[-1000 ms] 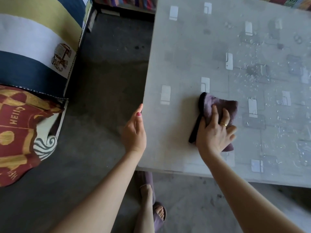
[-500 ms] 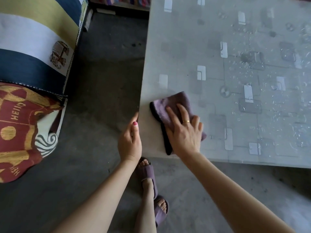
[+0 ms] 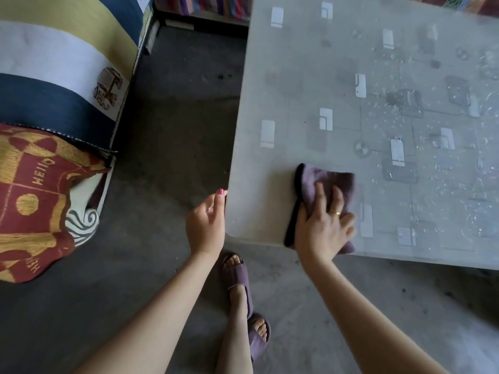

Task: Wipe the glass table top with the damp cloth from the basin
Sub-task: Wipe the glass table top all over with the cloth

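— Since half a second ago, what has shifted?

— My right hand (image 3: pixel 322 228) and the folded purple microfibre cloth with the black edge (image 3: pixel 324 184) have slid rightward across the grey patterned glass bench top (image 3: pixel 310 76), away from its left edge. A second ago they lay about where they are now, so the stroke has gone out to the corner and come back. My left hand (image 3: pixel 206 225) has stayed at the bench's left edge.

— State of the right hand's fingers?

— Fingers (image 3: pixel 321 193) nearly straight and spread, pressing flat on the cloth; nothing is curled round it. A gold ring (image 3: pixel 335 212) sits on one finger.

— And the left?

— Fingers loosely curled and holding nothing, with the pink-nailed fingertip (image 3: pixel 222 192) against the bench's side edge just ahead of the near left corner.

— Location of the cloth?

— Flat on the glass near the front left corner, its near end at the front edge beneath my palm, its black-bound side facing left.

— Condition of the surface?

— Water droplets (image 3: pixel 432 136) are scattered over the right part of the glass; the strip left of the cloth looks dull and free of beads.

— Surroundings?

— A striped yellow, white and navy cushioned seat (image 3: pixel 59 66) and a red and gold woven cloth (image 3: pixel 35 201) lie to the left on the grey concrete floor (image 3: pixel 172 136). My feet in purple slippers (image 3: pixel 237 276) stand just before the bench corner.
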